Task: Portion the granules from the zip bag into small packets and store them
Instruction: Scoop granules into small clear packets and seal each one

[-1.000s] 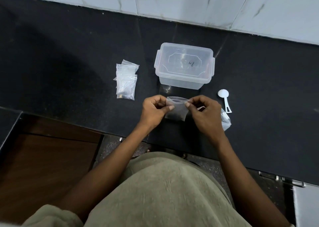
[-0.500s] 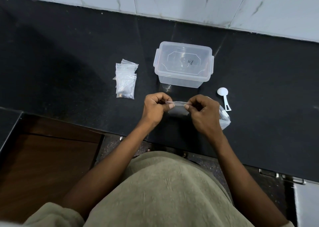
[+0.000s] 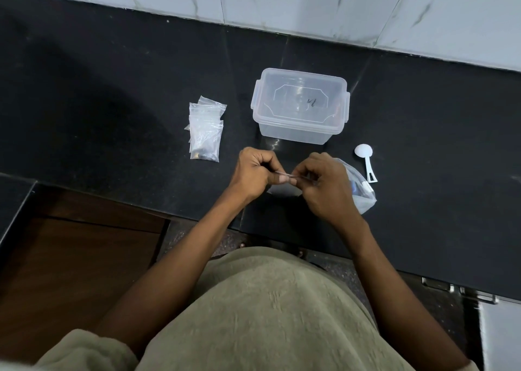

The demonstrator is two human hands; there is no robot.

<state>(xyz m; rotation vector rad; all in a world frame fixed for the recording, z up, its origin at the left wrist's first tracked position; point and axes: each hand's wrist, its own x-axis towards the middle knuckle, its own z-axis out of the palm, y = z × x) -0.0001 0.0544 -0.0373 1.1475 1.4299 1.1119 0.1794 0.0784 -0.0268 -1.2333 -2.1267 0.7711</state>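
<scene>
Countertop (image 3: 112, 88): black speckled stone, running under a white marbled tile wall (image 3: 310, 1); everything else sits on it.
Person: stands at the counter's near edge in an olive-green garment (image 3: 267, 314), both bare forearms reaching forward.
Storage box (image 3: 300, 105): clear plastic, rectangular, its clip lid on, at the centre of the counter just beyond the hands; a dark handwritten mark shows through the lid.
Zip bag (image 3: 362, 193): clear, lying to the right, partly hidden behind the right hand; something dark shows inside it.
Packet pile (image 3: 205, 129): several small clear zip packets overlapping, left of the box; dark granules sit at the bottom of the front one.
Left hand (image 3: 253, 173): fingers curled, thumb and forefinger pinching the left end of the small packet's top strip.
Right hand (image 3: 324, 184): fingers curled, pinching the right end of the same strip, close to the left hand.
Small packet (image 3: 283, 191): held between both hands just above the counter's near part, its top edge-on; its contents cannot be made out.
Scoop (image 3: 366, 162): white plastic measuring spoon, bowl pointing away, lying just right of the zip bag.
</scene>
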